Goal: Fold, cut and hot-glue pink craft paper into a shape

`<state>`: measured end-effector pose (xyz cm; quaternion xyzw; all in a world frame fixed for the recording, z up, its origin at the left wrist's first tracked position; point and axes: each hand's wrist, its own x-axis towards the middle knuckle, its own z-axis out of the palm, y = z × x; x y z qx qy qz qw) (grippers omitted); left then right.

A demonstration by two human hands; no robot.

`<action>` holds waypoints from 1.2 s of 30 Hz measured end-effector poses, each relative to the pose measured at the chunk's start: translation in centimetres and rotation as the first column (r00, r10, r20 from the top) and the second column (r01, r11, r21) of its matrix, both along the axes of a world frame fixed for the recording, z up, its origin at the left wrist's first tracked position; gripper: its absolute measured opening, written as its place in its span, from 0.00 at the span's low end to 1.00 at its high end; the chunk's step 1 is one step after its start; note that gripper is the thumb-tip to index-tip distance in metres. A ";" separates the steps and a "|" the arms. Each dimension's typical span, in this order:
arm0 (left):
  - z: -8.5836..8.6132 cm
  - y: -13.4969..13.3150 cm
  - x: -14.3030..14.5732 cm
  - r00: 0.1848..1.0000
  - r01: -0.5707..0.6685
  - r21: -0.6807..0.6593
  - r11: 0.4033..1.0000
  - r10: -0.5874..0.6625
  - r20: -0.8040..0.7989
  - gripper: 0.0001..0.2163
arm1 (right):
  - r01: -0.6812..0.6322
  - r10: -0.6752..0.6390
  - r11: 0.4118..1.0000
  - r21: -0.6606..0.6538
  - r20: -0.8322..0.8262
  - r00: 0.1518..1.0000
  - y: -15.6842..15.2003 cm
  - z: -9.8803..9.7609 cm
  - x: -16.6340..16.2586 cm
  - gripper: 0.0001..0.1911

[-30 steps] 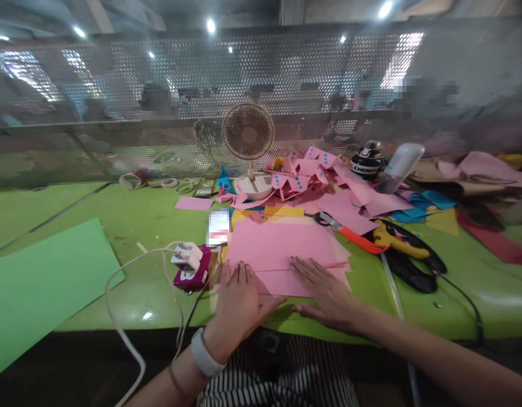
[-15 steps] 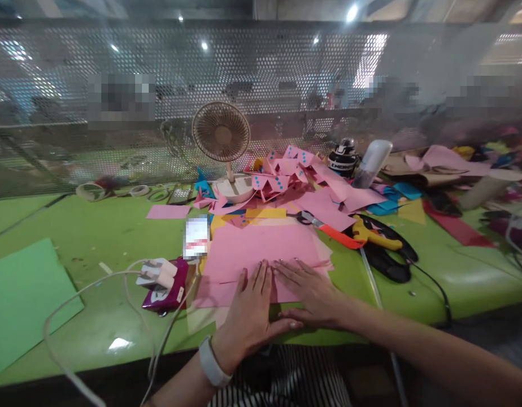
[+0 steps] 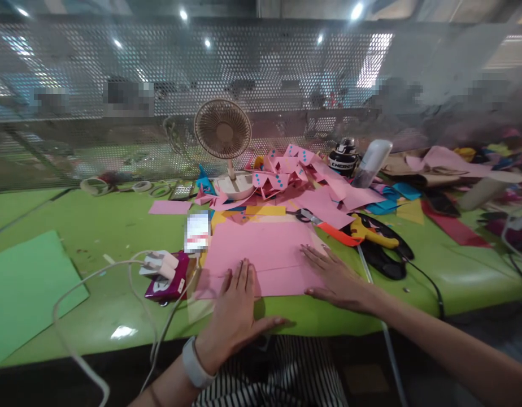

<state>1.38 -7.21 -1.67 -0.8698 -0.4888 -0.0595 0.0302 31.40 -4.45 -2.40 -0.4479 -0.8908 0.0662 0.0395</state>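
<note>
Head view, surface: I am looking down on a lime-green table (image 3: 104, 226) that is carrying a green sheet (image 3: 27, 288) at the left and a pile of pink scraps (image 3: 303, 175) at the back.
Pink sheet (image 3: 265, 254): it is lying flat near the front edge, just right of a magenta power bank (image 3: 170, 282).
Left hand (image 3: 235, 308): it is lying flat, fingers together, fingertips resting on the sheet's near edge.
Right hand (image 3: 335, 277): it is pressing flat, fingers slightly spread, on the sheet's right corner.
Room: a small fan (image 3: 222, 130) is standing before a perforated screen (image 3: 117, 85); ceiling lights are glaring through it.
</note>
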 end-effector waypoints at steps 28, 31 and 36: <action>7.6 4.9 0.3 0.967 -0.092 -0.330 0.939 0.163 0.195 0.19 | 0.111 -0.296 0.750 -0.652 -0.180 0.938 4.9 5.9 -7.6 0.21; 6.4 7.0 1.1 0.968 -0.028 -0.494 0.869 0.148 0.204 0.20 | 0.132 -0.318 0.651 -0.747 -0.110 0.942 6.8 5.0 -8.7 0.21; 4.6 8.8 1.1 0.950 -0.012 -0.729 0.684 0.235 0.204 0.20 | 0.119 -0.301 0.575 -0.810 -0.074 0.951 8.6 3.8 -8.7 0.21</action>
